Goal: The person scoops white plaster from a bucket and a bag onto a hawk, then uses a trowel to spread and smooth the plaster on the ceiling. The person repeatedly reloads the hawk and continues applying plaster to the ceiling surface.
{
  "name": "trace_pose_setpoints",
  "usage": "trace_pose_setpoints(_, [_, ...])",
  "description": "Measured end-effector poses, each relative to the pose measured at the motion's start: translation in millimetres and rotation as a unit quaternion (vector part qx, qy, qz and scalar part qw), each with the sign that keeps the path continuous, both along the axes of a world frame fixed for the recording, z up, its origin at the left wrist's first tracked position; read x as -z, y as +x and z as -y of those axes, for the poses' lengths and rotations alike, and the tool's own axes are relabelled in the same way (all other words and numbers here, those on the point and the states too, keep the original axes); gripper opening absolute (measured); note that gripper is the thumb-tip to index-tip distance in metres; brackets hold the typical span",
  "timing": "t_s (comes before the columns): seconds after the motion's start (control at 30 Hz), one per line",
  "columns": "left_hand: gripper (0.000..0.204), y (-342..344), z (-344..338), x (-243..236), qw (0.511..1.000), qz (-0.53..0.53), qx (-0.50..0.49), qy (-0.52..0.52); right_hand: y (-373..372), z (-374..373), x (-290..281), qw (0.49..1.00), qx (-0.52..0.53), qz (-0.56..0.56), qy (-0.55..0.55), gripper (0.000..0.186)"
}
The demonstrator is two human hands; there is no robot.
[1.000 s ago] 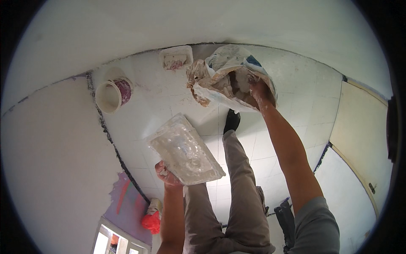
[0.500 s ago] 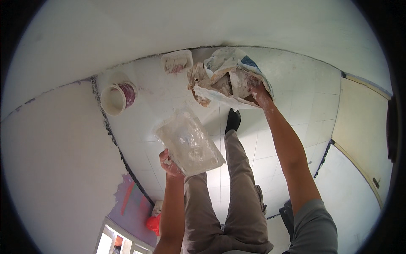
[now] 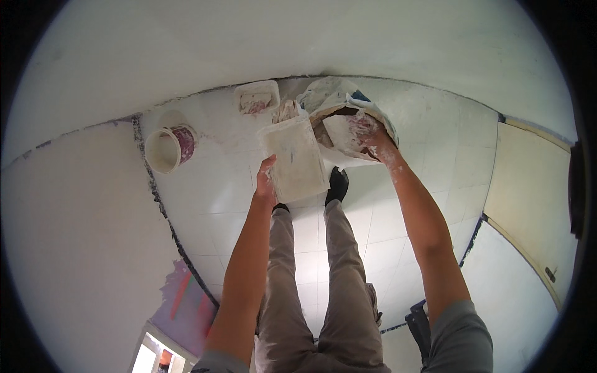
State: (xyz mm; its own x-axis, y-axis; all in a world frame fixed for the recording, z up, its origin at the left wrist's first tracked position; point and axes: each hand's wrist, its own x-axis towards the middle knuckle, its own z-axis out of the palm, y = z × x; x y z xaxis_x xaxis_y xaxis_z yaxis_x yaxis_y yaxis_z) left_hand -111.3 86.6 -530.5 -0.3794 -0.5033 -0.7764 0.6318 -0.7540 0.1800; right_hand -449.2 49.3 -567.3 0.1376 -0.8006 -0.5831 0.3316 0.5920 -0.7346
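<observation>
While your left hand [image 3: 265, 179] grips the tray [image 3: 293, 163] by its left long edge, the tray sits between your two hands, just left of the bag [image 3: 345, 159]. Your thumb shows along that edge; the other fingers are mostly hidden, though they seem closed beneath it.

Your right hand [image 3: 376, 142] reaches into the bag's open mouth from the right, its fingers dusted white and laid over something pale. You can't tell from this view whether they are closed on it or merely touching it.

What matters most is how tray and mouth lie to each other. The tray's long axis runs away from your body, its far end leaning a little left, so its right long edge faces the mouth. That edge overlaps the bag's left side in view, but whether they touch can't be told. From your right fingers, the tray lies to the left and slightly toward you; your left hand is nearer to it.

Well left of both stands the bucket [image 3: 163, 153]; the tub [image 3: 258, 88] rests beyond the tray, near the wall.
</observation>
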Motion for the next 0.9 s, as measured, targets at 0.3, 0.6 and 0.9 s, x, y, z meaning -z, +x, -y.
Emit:
trace_pose_setpoints(0.3, [0.066,9,4,28,1.000,-0.016,-0.025,0.006,50,57,-27,0.988,-0.007,-0.151,0.030,0.065])
trace_pose_setpoints(0.6, [0.072,-3,33,18,0.997,-0.019,-0.067,-0.043,75,58,-55,0.997,0.040,-0.055,-0.034,0.047])
trace_pose_setpoints(0.9, [0.078,-23,57,-48,0.995,-0.058,-0.075,-0.044,117,27,-121,0.968,0.085,-0.189,-0.143,0.035])
